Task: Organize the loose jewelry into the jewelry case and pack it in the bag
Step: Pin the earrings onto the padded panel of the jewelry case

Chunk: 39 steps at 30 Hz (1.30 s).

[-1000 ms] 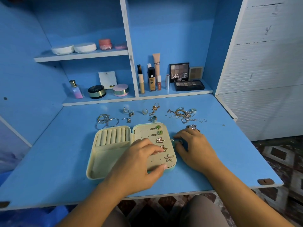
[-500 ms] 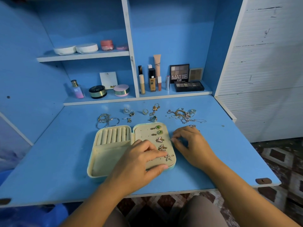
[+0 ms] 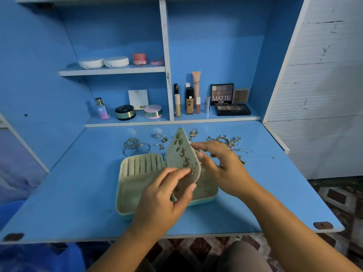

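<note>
A pale green jewelry case [image 3: 125, 195] lies open on the blue desk [image 3: 78, 183], ring slots at its left rear. Its cream earring panel [image 3: 177, 154] stands lifted on edge, studded with green and gold earrings. My left hand [image 3: 167, 195] pinches the panel's lower edge between thumb and fingers. My right hand [image 3: 222, 165] holds the panel's right edge from behind, fingers curled around it. Loose bangles [image 3: 135, 147], rings [image 3: 162, 137] and tangled chains [image 3: 229, 143] lie on the desk behind the case. No bag is in view.
Cosmetics fill the shelves behind: a perfume bottle [image 3: 102, 108], round compacts [image 3: 125, 112], foundation tubes [image 3: 189, 101] and eyeshadow palettes [image 3: 231, 108]. A white slatted wall [image 3: 324, 95] stands on the right. The desk's front edge runs just in front of the case.
The earring panel lay flat in the case before; both hands have now lifted it upright on its left edge. The view has also moved closer.
</note>
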Tool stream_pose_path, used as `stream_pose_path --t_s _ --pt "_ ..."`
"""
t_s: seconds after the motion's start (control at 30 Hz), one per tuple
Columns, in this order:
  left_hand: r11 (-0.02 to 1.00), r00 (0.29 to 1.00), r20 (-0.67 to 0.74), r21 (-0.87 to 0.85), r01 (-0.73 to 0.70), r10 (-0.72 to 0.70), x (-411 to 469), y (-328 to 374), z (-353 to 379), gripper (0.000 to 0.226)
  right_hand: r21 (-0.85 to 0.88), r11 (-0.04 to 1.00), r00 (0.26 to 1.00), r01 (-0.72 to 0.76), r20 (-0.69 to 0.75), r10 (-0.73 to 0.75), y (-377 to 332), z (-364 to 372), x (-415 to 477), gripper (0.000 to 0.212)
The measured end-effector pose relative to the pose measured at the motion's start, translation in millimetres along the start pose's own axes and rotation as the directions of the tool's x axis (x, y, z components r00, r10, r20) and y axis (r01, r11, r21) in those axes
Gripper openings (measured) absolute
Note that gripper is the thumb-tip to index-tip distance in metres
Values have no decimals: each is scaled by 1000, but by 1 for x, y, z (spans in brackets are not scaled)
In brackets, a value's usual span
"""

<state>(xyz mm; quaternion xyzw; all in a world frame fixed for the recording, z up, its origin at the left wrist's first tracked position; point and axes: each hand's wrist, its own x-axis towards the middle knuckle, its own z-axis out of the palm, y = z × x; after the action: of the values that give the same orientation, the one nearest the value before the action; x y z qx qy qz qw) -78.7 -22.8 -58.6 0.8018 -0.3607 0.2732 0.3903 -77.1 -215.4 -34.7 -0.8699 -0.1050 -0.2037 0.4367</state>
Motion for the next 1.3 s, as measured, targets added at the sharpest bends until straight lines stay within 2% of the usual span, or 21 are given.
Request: stream_pose_path --t_s 0.1,0.23,0.47,0.63,0.7,0.77,0.83,0.93,1.07,1.3 --pt "999 994 -106 41 8 -3 -3 1 -1 32 -11 999 997 49 66 -49 -11 7 5 38" --pt "1000 981 -191 -2 21 -21 -5 0 -5 31 23 995 994 101 34 -102 -21 25 3 43" --pt "993 971 -231 -110 33 -58 -6 -3 -13 32 33 993 993 115 29 -116 -23 39 -4 45" --pt "995 971 -234 -95 20 -42 -7 -7 -16 32 -15 991 988 135 75 -134 -24 33 0 40" --pt "993 972 -229 -116 14 -41 -7 -9 -16 31 -106 985 989 138 66 -131 -15 25 3 34" --pt "995 975 -222 -97 2 -23 -6 -12 -18 31 -288 955 996 75 -25 -86 4 15 10 26" --pt "997 978 -207 -76 -14 -2 -5 -16 -20 31 -465 880 992 -94 -121 42 29 2 19 22" --pt "996 980 -198 -93 -6 -12 -3 -21 -23 31 -614 738 959 -279 -132 252 60 -13 36 24" --pt "993 975 -220 -118 6 -32 -6 -26 -22 33 -689 682 955 -243 -49 291 77 -20 57 24" --pt "991 968 -250 -131 -24 -10 -9 -22 -17 31 -707 694 966 -134 64 251 76 -16 78 21"
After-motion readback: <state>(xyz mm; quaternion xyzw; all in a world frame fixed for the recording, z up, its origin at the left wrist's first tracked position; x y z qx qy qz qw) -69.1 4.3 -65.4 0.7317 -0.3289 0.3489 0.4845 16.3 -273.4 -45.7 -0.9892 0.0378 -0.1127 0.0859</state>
